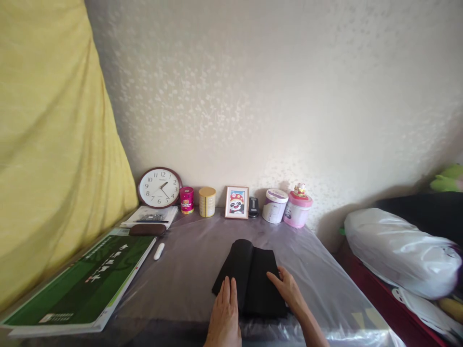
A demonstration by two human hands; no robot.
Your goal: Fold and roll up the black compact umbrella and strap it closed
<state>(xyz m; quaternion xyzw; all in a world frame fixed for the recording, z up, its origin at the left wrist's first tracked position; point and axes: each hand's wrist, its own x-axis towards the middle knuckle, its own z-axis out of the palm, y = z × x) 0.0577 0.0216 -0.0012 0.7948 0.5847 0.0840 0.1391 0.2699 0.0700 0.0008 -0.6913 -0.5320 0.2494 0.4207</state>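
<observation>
In front of me on the table lies a flat black book-like thing (pixel 265 284), spread in two halves with a crease down the middle. Its left half bulges up in a curve at the far end; whether it is paper or cloth I cannot tell. My left hand (pixel 224 313) rests on the near part of the left half, fingers stretched out flat and close together. At the right edge is my right hand (pixel 289 289), its thumb on top of the black surface and its fingers around the side, partly hidden.
A large green book (pixel 79 279), a brown case (pixel 147 230) and a small white object (pixel 158 251) are on the left. Along the wall stand a clock (pixel 159 188), several tins, and a panda picture frame (pixel 237 202). A white plastic bag (pixel 401 250) sits beyond the right edge.
</observation>
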